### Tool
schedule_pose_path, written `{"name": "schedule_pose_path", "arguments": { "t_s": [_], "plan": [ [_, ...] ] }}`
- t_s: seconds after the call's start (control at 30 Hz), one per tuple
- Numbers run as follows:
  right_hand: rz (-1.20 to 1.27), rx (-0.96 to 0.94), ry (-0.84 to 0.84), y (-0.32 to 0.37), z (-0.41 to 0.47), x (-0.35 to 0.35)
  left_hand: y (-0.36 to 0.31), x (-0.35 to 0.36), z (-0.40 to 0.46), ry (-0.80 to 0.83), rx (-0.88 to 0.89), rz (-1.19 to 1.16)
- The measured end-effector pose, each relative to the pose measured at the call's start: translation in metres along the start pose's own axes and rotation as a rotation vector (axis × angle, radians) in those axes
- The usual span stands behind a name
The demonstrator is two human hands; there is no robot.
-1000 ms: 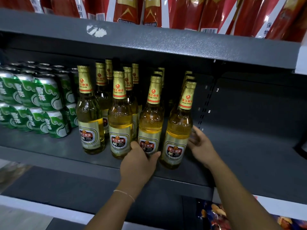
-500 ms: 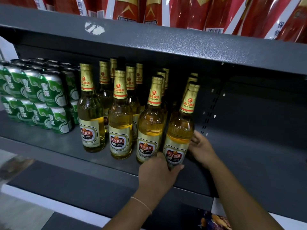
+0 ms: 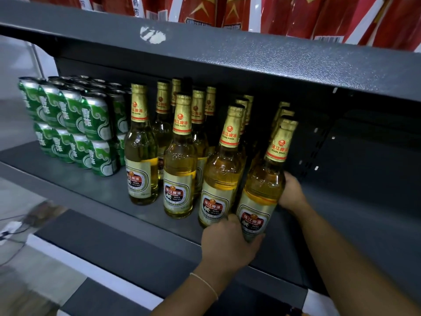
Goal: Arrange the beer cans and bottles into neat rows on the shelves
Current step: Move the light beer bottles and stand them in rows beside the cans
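Note:
Clear beer bottles with gold foil necks stand in rows on a dark grey shelf (image 3: 79,185). Across the front are a first bottle (image 3: 141,160), a second bottle (image 3: 180,169), a third bottle (image 3: 222,179) and the rightmost bottle (image 3: 266,179), with more bottles behind them. My left hand (image 3: 230,242) grips the base of the rightmost bottle from the front. My right hand (image 3: 291,192) wraps round that bottle's right side, its fingers partly hidden behind the glass. Green beer cans (image 3: 95,124) are stacked two high at the left.
The upper shelf (image 3: 250,58) hangs low over the bottle tops and carries red packages (image 3: 284,12). To the right of the bottles lies bare shelf surface (image 3: 353,213). A lower shelf (image 3: 127,254) juts out beneath, with cables on the floor at far left.
My left hand has moved right, from the base of the third bottle to the base of the rightmost bottle. My right hand stays on that bottle's right side. The view has come closer.

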State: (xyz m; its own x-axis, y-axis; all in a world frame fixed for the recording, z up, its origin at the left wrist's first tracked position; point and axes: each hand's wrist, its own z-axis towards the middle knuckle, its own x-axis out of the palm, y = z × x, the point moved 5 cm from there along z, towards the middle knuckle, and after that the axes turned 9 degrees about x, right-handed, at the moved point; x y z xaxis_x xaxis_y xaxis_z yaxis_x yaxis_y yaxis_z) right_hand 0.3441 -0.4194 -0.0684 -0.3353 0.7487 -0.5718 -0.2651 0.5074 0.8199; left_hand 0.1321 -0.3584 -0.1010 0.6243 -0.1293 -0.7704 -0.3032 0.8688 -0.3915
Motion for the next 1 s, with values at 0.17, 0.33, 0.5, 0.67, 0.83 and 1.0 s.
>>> {"name": "schedule_pose_path", "arguments": {
  "t_s": [0.17, 0.33, 0.5, 0.67, 0.83, 1.0],
  "plan": [
    [0.053, -0.037, 0.062, 0.003, -0.003, 0.002, -0.002, 0.004, 0.001, 0.006, 0.028, 0.046],
    [0.044, -0.026, 0.082, -0.001, 0.000, 0.002, -0.003, 0.004, 0.001, 0.038, 0.029, 0.037],
    [0.140, -0.046, 0.144, -0.011, -0.006, -0.007, -0.001, 0.000, -0.001, 0.025, -0.012, 0.023],
    [0.196, -0.074, 0.324, -0.017, -0.036, 0.004, -0.002, 0.002, -0.002, 0.039, -0.021, 0.026],
    [0.232, -0.117, 0.265, -0.013, -0.038, 0.011, -0.003, 0.000, -0.003, 0.005, -0.019, 0.011],
    [0.233, -0.120, 0.257, -0.009, -0.043, 0.009, -0.003, 0.001, -0.003, 0.004, -0.027, 0.004]
  ]
}}
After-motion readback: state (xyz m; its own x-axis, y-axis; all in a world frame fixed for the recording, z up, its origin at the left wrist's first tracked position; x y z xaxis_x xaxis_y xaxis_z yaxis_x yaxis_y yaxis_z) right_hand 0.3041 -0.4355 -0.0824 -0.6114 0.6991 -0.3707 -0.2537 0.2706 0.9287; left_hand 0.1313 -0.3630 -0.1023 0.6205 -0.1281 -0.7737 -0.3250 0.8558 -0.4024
